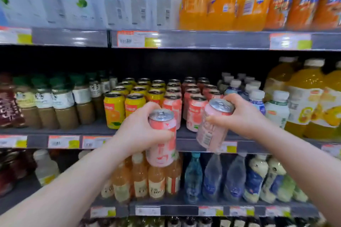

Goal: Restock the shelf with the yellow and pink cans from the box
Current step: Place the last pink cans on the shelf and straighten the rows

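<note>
left hand [137, 131] grips upright pink can [162, 153] | right hand [243, 116] grips tilted pink can [210, 131] | shelf [36, 131] behind

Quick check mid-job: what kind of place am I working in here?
Most likely a supermarket or convenience-store drinks aisle: tiered shelves packed with bottled drinks, price tags along the shelf edges, and rows of identical yellow cans and pink cans facing forward.

Each hand, left [137, 131] and right [239, 116], holds a pink can.
</note>
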Tool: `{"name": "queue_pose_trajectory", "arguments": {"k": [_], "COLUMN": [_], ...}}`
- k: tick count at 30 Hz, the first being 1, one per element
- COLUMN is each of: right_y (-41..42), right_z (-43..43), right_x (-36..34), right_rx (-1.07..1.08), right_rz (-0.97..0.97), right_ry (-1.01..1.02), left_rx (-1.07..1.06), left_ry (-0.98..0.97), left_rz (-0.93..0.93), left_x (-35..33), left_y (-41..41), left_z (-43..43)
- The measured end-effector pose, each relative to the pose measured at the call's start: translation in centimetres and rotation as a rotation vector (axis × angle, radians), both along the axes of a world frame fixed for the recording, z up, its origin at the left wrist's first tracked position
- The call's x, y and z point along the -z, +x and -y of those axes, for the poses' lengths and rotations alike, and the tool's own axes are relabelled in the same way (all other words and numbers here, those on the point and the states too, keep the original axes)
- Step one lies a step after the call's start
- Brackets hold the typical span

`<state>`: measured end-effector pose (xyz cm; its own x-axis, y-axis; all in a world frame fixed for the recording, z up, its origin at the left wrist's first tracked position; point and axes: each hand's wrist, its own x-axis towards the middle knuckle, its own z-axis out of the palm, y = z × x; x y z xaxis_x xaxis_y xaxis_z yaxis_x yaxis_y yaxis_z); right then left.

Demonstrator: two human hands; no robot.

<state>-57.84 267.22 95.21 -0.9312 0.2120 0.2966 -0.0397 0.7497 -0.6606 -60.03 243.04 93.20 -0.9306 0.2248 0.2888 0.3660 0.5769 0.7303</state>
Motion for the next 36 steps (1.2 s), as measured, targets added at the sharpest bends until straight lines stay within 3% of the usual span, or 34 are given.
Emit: {"name": "queue_pose_trajectory", "arguments": {"k": [7,17,22,26,36], "right_y": [-4.9,-9.8,-11.4,-11.1,-10.8], "right_z": [-2.4,-5.4,-6.3,-6.9,-5.7], "right_x": [-0.9,-1.9,-0.7,0.3,1.2], "right_rx": [0.157,0.115,0.017,0.017,0.177], "right_rz": [0.1,0.331,0.371,0.289,0.222], "right_ry": [0.123,0.325,0.127,0.029,0.452], "left_rx": [0.107,0.109,0.095,0.097,0.151], "left_ry": [0.057,0.086,0.046,0.028,0.075], "left_rz": [0.049,0.06,0.051,0.038,0.058], "left_x": [0.6,1.2,1.2,1.2,0.8], "left_y": [-4.5,-6.5,-7.3,-7.8,-8.7], "left_z": [-0.6,-3.2,-3.9,-4.4,-5.1]}}
